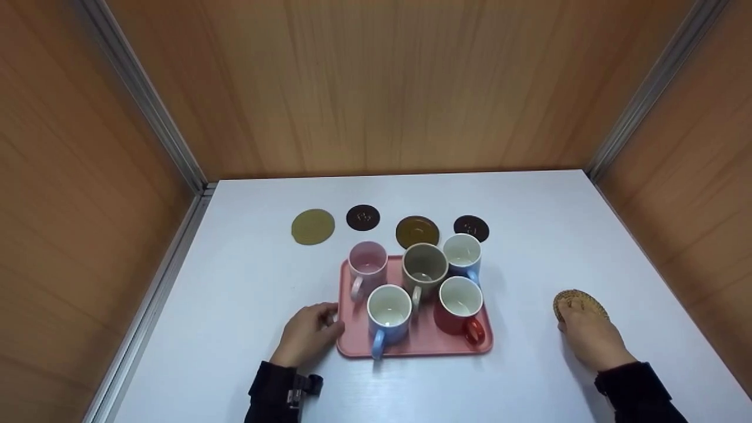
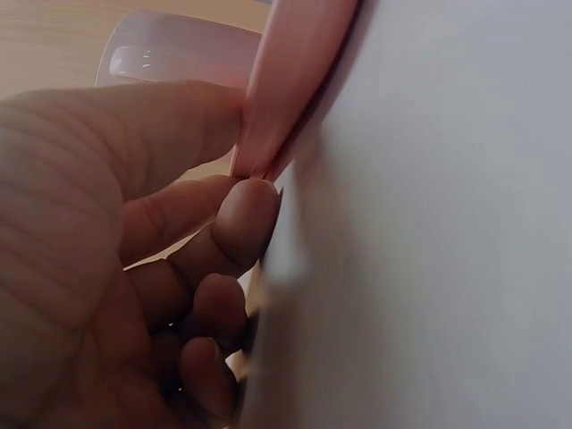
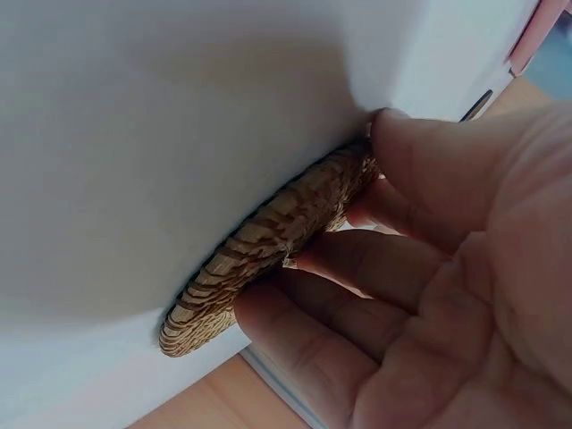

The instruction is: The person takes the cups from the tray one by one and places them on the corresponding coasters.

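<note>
A pink tray (image 1: 423,346) carries several mugs: a pink mug (image 1: 368,267), a grey mug (image 1: 424,264), a red mug (image 1: 452,317) and two light blue ones, the front blue mug (image 1: 389,335) and the back blue mug (image 1: 462,252). My left hand (image 1: 308,335) pinches the tray's left edge between thumb and fingers; its other fingers curl near the table in the left wrist view. Far to the tray's right, my right hand (image 1: 590,338) holds a round woven coaster (image 3: 259,250) that lies on the table, thumb at its edge and fingers over its top.
Behind the tray, flat discs lie in a row: an olive disc (image 1: 313,227), a dark disc (image 1: 363,217), a brown disc (image 1: 417,231) and another dark disc (image 1: 471,227). Wooden panels (image 1: 376,88) wall in the white table (image 1: 247,282) at the back and sides.
</note>
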`<move>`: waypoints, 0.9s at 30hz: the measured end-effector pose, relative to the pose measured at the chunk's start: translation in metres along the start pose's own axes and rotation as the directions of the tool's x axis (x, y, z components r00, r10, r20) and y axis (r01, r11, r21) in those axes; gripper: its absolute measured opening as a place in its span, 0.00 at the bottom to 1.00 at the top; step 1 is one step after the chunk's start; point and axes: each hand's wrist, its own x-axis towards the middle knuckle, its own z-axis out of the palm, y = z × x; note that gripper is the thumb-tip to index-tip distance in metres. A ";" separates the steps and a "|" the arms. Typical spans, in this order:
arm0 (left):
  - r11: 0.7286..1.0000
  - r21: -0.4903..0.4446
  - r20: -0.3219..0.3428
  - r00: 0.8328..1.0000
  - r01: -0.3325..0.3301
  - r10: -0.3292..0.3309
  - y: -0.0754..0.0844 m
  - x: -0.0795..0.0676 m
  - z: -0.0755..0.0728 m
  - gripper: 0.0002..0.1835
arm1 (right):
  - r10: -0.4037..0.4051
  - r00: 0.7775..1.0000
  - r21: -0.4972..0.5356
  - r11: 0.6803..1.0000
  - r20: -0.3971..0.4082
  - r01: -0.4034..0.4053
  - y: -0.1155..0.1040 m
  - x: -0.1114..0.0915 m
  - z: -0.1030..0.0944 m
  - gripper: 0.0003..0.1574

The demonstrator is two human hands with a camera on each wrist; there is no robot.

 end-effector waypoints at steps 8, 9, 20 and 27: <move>1.000 0.007 -0.005 1.000 -0.010 0.010 -0.001 0.001 0.000 0.22 | -0.006 1.000 0.012 1.000 -0.003 0.006 0.000 0.012 -0.004 0.32; 1.000 0.009 -0.006 1.000 -0.010 0.010 -0.002 0.001 0.000 0.22 | -0.004 1.000 0.016 1.000 0.002 0.004 0.000 0.013 -0.004 0.32; 1.000 0.009 0.005 1.000 0.016 -0.016 -0.002 0.002 0.002 0.22 | -0.003 1.000 0.039 0.999 -0.010 0.003 0.002 0.026 -0.003 0.31; 1.000 0.022 -0.009 1.000 -0.010 0.010 -0.003 0.002 0.002 0.22 | -0.002 1.000 0.036 0.999 0.000 0.002 0.002 0.036 -0.002 0.31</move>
